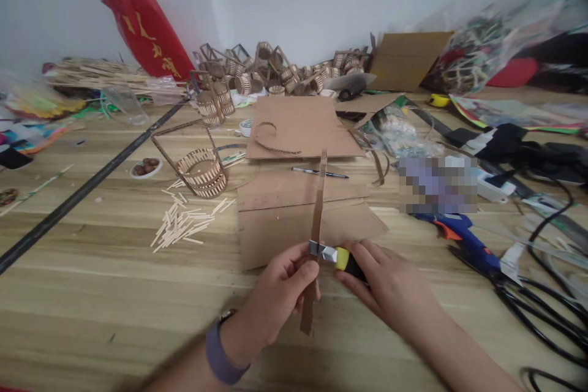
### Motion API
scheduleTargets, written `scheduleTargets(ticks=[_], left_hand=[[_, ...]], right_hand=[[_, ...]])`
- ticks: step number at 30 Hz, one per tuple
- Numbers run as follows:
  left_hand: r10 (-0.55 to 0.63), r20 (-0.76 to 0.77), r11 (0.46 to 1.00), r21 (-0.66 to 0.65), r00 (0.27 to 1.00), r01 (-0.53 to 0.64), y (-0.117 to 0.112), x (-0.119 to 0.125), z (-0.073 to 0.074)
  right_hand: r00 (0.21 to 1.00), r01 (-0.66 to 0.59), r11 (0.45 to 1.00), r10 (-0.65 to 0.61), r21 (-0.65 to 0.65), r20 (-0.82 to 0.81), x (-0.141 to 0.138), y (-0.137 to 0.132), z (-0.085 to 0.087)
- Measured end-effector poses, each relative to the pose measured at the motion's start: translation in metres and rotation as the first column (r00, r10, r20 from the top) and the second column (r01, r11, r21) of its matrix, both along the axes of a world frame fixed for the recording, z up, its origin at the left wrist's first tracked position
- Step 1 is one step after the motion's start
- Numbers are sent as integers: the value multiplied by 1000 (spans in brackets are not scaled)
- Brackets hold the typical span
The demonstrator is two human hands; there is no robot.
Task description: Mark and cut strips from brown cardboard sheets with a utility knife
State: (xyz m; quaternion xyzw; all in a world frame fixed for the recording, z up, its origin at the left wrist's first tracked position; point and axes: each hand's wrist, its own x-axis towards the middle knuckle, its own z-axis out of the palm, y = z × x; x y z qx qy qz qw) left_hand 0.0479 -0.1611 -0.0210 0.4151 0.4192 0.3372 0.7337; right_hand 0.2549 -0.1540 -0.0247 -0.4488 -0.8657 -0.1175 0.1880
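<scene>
My left hand [280, 294] pinches a long narrow cardboard strip [316, 208] and holds it upright over the wooden floor. My right hand [386, 282] grips a utility knife [337, 255] with a yellow and black handle. Its metal tip lies against the strip just above my left fingers. Beneath both hands lie flat brown cardboard sheets [294, 220]. A black pen [320, 173] rests on the cardboard beyond the strip.
A small stick basket [202, 171] and scattered short wooden sticks [184, 220] lie to the left. A blue glue gun [463, 242] and black cables [542, 306] are on the right. Several finished baskets [271, 73] pile by the wall. A black rod [87, 187] crosses the floor.
</scene>
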Motion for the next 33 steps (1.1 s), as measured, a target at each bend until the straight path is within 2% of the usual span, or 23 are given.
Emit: scheduleTargets(ticks=[6,10,14,17,21,27,33], left_hand=[[-5,109,998,-66,994,12,0,0,-4],[-25,141,997,-63,990,35,1,0,-2],[14,88,999,-42,996,-10,-1,2,-4],[65,-8,997,35,998,-64,-2,3,-8],[45,-125,989,144,991,-27,-3,2,-13],[52,-86,982,184,995,-35,-4,1,-14],[13,-72,981,195,997,1,-5,3,-17]], right_hand=[[1000,-3,1000,3,26,-6,5,2,1],[1000,16,999,-16,45,-4,10,4,2],[1000,13,998,-13,62,6,9,4,2],[1000,10,997,-11,72,15,5,2,0],[1000,4,997,-5,75,9,0,0,-3],[1000,7,1000,-7,23,-8,-3,-2,-5],[999,0,1000,0,23,-34,-5,-4,-5]])
